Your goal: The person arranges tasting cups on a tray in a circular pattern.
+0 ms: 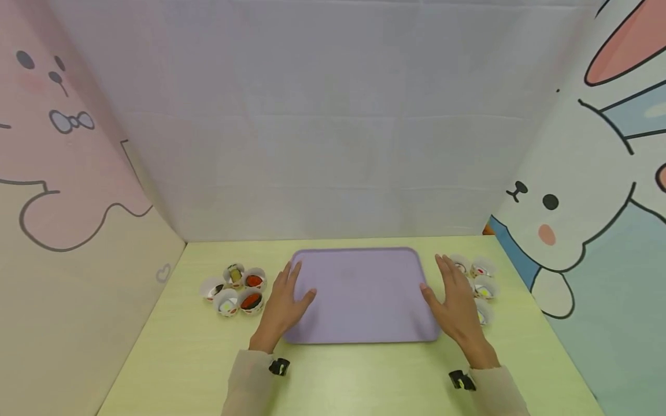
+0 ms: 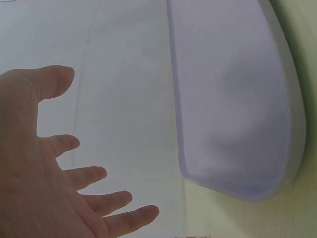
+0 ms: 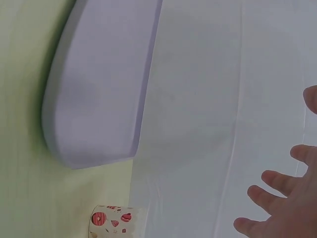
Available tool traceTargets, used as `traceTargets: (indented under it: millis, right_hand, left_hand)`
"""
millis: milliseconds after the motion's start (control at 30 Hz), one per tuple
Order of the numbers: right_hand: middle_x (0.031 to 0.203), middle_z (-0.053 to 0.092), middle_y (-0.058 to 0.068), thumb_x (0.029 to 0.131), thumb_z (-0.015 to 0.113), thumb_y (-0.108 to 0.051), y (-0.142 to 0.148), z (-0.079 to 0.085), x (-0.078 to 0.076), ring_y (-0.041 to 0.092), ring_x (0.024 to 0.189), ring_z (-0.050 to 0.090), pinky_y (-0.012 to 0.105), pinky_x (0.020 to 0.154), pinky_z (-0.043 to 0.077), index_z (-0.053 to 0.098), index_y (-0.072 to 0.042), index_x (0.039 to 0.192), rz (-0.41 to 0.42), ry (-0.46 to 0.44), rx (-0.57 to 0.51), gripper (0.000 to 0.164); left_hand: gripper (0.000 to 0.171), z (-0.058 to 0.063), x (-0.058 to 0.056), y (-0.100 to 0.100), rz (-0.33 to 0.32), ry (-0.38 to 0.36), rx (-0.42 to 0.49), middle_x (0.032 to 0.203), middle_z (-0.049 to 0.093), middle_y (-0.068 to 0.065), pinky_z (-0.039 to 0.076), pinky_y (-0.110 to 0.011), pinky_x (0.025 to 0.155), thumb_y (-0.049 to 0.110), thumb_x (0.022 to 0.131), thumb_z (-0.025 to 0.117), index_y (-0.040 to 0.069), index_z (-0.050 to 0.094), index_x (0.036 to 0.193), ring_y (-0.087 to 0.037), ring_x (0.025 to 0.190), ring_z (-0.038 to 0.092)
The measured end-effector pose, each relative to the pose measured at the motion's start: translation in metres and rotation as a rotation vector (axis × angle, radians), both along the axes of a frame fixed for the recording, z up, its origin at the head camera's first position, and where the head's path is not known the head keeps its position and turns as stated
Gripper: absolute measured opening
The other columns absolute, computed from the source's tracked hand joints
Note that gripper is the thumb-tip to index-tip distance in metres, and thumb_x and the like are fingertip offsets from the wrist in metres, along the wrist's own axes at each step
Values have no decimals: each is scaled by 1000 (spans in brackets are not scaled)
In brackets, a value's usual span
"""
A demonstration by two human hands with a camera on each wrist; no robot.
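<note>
A lilac rectangular tray [image 1: 359,294] lies on the table with nothing on it. My left hand [image 1: 283,306] is over its left edge, fingers extended and thumb apart. Above the right edge is my right hand [image 1: 457,303], its fingers also straight. Both wrist views show the left palm [image 2: 44,173] and the right fingers [image 3: 277,193] holding nothing, away from the tray's rim. Left of the tray stand several small paper cups [image 1: 252,301] with food-like pieces inside, some orange-red, one yellow-green. Several more cups [image 1: 485,287] stand on the right, partly hidden behind the right hand.
The pale yellow table [image 1: 359,378] meets a white sheet backdrop [image 1: 333,144] at its far edge. Panels printed with a pink animal [image 1: 78,162] and a white rabbit [image 1: 572,185] flank it. A patterned paper cup [image 3: 114,223] shows low in the right wrist view.
</note>
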State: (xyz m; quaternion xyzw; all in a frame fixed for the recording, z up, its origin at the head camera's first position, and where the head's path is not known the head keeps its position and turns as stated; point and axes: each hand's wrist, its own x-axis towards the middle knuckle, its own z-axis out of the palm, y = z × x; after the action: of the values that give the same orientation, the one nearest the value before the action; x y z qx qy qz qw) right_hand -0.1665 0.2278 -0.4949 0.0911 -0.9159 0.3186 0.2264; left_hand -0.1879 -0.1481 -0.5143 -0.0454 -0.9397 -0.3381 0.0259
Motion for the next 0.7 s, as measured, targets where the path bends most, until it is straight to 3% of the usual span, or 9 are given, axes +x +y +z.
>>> traceTargets:
  millis: [233, 467, 700]
  right_hand:
    - [152, 38, 21, 89, 68, -25, 15, -4, 11, 47, 137, 35, 66, 103, 30, 35, -13, 152, -52, 5, -56, 72]
    - [153, 37, 21, 88, 69, -25, 27, -9, 22, 46, 138, 35, 68, 103, 31, 37, -14, 151, -136, -18, -109, 72]
    - [150, 42, 17, 83, 75, -14, 37, -16, 33, 39, 132, 42, 58, 98, 37, 38, -18, 151, -179, 6, -168, 77]
  left_hand:
    - [83, -11, 1, -7, 41, -28, 1, 162, 21, -20, 35, -63, 108, 44, 91, 65, 18, 22, 158, -45, 144, 29]
    - [84, -23, 2, -14, 70, -68, 73, 157, 32, -22, 36, -58, 110, 38, 90, 67, 10, 23, 157, -43, 141, 37]
    - [82, -29, 2, -17, 95, -78, 107, 151, 39, -27, 38, -58, 108, 32, 90, 68, 3, 26, 154, -44, 136, 43]
